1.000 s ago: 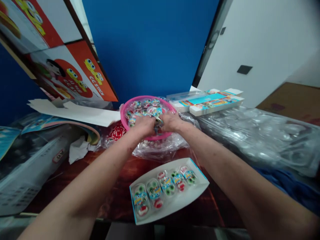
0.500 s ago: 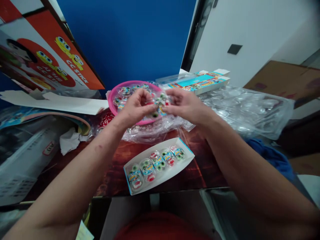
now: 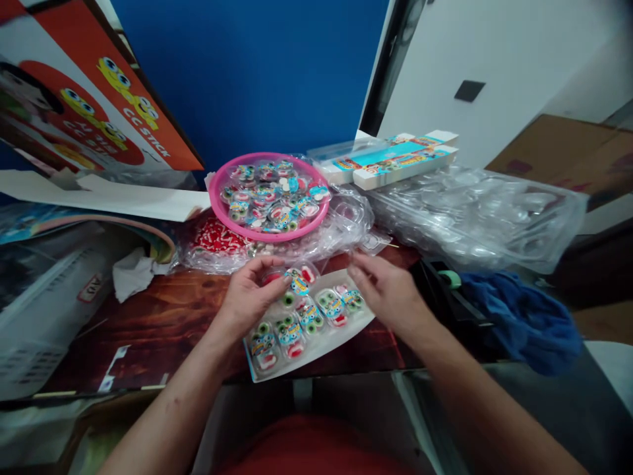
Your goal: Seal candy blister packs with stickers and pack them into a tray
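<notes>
A white open box [image 3: 329, 340] with a row of several small clear-packed candies lies on the dark wood table in front of me. My left hand [image 3: 250, 297] holds one candy pack [image 3: 297, 282] over the box's far edge, fingers closed on it. My right hand [image 3: 386, 293] hovers just right of the box, fingers apart and holding nothing. Beyond the box, a pink bowl [image 3: 216, 202] heaped with the same candy packs rests on crinkled clear plastic.
Clear plastic tray sheets [image 3: 475, 214] pile up at the right, with flat printed cartons [image 3: 390, 161] behind them. A blue cloth [image 3: 519, 320] lies at the right edge. White card sheets [image 3: 113, 198], a crumpled tissue [image 3: 131, 274] and orange posters [image 3: 99, 112] fill the left.
Both hands came back from the pink bowl toward me and down to the white box. The left hand carried a candy pack with it; the right hand let go.
</notes>
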Demonstrator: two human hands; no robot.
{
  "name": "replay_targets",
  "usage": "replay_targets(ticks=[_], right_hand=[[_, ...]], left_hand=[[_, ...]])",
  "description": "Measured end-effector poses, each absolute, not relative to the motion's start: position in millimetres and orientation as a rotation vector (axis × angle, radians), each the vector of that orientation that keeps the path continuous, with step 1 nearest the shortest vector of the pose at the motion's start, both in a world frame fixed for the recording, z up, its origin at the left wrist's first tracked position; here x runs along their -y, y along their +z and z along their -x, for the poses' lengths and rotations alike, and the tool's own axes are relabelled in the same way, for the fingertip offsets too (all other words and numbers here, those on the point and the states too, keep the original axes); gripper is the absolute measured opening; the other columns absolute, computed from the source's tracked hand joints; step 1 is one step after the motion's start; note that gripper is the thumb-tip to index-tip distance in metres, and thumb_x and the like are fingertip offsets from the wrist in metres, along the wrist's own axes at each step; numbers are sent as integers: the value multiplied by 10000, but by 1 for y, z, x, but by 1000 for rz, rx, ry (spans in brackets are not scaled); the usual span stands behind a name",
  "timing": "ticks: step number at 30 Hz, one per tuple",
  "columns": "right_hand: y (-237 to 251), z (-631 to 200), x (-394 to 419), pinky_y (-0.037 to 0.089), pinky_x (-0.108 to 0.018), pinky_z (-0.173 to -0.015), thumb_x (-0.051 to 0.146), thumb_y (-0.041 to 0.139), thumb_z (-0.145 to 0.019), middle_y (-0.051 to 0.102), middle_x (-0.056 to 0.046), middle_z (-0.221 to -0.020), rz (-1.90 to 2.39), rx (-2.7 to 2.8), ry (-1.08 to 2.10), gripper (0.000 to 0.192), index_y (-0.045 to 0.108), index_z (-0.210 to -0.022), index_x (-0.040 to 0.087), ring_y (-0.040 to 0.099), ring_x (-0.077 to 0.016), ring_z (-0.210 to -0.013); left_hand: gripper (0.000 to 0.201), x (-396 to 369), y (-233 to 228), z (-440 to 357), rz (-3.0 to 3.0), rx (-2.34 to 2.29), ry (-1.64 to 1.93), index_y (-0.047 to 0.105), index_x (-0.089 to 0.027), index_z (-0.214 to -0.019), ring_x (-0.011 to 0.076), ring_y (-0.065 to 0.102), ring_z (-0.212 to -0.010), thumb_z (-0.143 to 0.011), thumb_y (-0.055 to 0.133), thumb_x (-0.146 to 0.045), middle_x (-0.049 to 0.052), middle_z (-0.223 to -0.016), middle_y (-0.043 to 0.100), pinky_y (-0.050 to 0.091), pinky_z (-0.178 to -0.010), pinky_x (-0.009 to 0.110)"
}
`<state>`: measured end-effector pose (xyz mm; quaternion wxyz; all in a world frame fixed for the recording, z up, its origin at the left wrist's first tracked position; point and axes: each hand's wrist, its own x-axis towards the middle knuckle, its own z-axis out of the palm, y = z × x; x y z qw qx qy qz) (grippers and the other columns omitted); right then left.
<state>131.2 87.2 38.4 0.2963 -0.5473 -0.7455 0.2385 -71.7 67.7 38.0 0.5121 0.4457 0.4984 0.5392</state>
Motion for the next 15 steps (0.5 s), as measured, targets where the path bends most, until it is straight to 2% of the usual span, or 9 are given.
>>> replay_targets(ticks=[2,4,5,11,15], right_hand=[[54,-133,-86,465,-271,-652,300,499,-807,632,-60,-899,1192,1954,882,329,546,-1102,162,582,-154,-773],[61,-138,-86,454,-235,-560,323,499,-809,632,-18,-802,1051,1940,1113,349,524,-1126,180,565,-116,-644],[63,-143,-87,447,-230,-539,320,498,-808,626,-7,-760,1070,1923,1108,333,534,-1107,180,551,-109,-605],[59,-170,-102,450,-272,-705,148,473,-741,645,-36,-816,1459,2198,569,203,632,-868,162,585,-151,-749],[42,-151,-99,430,-265,-643,188,437,-794,647,-54,-759,1823,2134,139,201,626,-860,168,583,-167,-702]], left_hand=[[367,-66,40,58,-1094,-1092,1286,581,-165,-862,66,547,-611,-545,757,-226,-26,-782,599,467,-571,194],[355,-66,39,43,-1042,-1014,1262,584,-164,-838,66,543,-594,-538,761,-230,-28,-743,600,461,-562,195],[344,-66,37,37,-985,-1005,1250,584,-161,-822,62,536,-574,-538,760,-240,-32,-712,597,455,-551,192],[343,-65,14,45,-797,-1169,1221,586,-140,-807,51,520,-540,-534,760,-255,-39,-639,593,414,-510,159],[357,-61,10,52,-766,-1222,1240,579,-141,-853,54,510,-508,-557,741,-259,-42,-627,591,397,-457,155]])
